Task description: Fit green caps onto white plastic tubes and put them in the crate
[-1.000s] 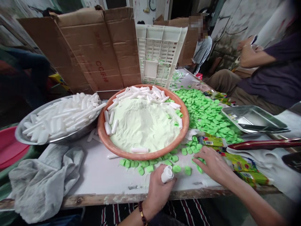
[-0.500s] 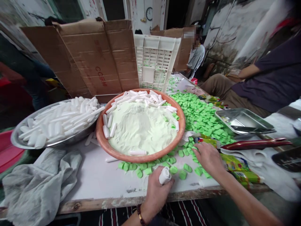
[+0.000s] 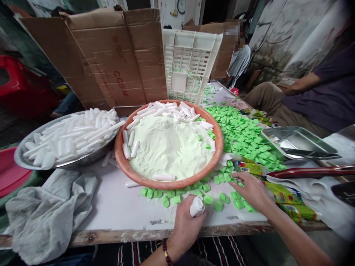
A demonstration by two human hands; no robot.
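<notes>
My left hand [image 3: 188,218] is wrapped around a white plastic tube [image 3: 196,207], its open end tilted up, just above the table's front edge. Farther right, my right hand [image 3: 251,190] reaches low over loose green caps [image 3: 222,178], thumb and fingers curled around one green cap [image 3: 235,180]. Behind my hands sits an orange basin [image 3: 122,162] of pale green powder [image 3: 172,147]. White tubes [image 3: 166,110] line its far rim, and one white tube [image 3: 165,177] lies at its near edge.
A metal bowl [image 3: 20,157] heaped with white tubes stands left, above a grey cloth [image 3: 41,218]. Green caps [image 3: 241,135] pile up right of the basin, beside a metal tray [image 3: 298,136] and yellow-green packets [image 3: 288,195]. Cardboard [image 3: 111,62] and a white crate [image 3: 191,55] stand behind. People sit beyond.
The camera view has shifted slightly. My right thumb and fingers have shifted among the caps, with a green cap now showing between them. My left hand keeps the white tube in place.
</notes>
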